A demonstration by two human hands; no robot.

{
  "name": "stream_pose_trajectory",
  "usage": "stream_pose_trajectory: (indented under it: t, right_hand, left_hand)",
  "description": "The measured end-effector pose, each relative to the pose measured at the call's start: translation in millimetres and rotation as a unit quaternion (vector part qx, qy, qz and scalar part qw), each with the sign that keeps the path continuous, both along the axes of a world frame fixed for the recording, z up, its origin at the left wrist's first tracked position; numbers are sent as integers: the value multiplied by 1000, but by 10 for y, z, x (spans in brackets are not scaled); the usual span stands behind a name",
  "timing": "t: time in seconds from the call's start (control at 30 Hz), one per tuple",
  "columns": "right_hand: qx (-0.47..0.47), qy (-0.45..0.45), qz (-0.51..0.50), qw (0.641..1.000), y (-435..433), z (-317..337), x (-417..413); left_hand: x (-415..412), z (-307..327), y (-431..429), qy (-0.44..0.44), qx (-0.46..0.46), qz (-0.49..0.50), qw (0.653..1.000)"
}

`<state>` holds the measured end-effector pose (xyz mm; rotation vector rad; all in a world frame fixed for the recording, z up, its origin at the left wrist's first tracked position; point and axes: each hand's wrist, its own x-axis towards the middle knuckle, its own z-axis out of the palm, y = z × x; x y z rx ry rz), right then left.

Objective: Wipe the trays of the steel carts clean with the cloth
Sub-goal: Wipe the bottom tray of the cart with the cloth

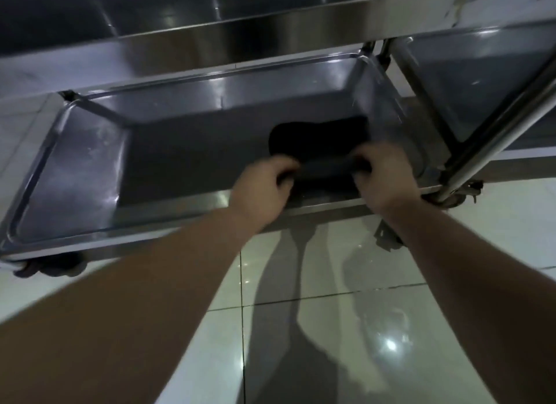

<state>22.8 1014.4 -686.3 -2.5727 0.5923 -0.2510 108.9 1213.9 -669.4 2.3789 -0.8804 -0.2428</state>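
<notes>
A dark cloth (319, 142) lies in the right part of the low steel tray (75, 175) of a cart. My left hand (264, 187) and my right hand (382, 175) each grip the near edge of the cloth, bunching it into a roll between them. The far part of the cloth spreads flat on the tray floor. Both forearms reach in over the tray's front rim.
An upper steel tray (270, 27) overhangs at the top. A steel post (496, 121) slants down at the right to a castor (451, 196). A second cart's tray (487, 82) stands at the far right. Glossy floor tiles (331, 328) lie below.
</notes>
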Motion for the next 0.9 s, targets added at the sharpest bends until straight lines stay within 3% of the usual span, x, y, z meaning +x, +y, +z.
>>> stream_pose_trajectory:
  t: [0.07,0.1,0.23,0.27,0.37,0.43,0.53,0.7,0.9]
  right_hand:
    - [-20,62,-24,998,102,-341,-241]
    - [-21,56,-37,998,150,-440,-310]
    - [-68,-85,10,994,291,-492,-35]
    - [-73,-55,28,995,325,-463,130]
    - [-71,203,54,975,417,-531,590]
    - [-120,262,54,956,443,-678,741]
    - [-163,225,39,960,386,-795,909]
    - [-158,200,53,965,75,-752,1683]
    - [-141,224,68,962,61,-702,2015]
  left_hand:
    - [-211,-318,139,19,111,-59,992]
    - [-251,-440,206,4,123,-69,990]
    - [130,-562,270,-57,40,98,993]
    - [318,-580,261,-70,80,124,987]
    - [766,-724,224,-77,244,93,962]
    - [872,-845,212,-77,265,76,958]
    - [902,-979,245,-107,254,79,958]
    - [923,-1002,280,-107,259,69,957]
    - [932,-987,282,-90,261,78,958]
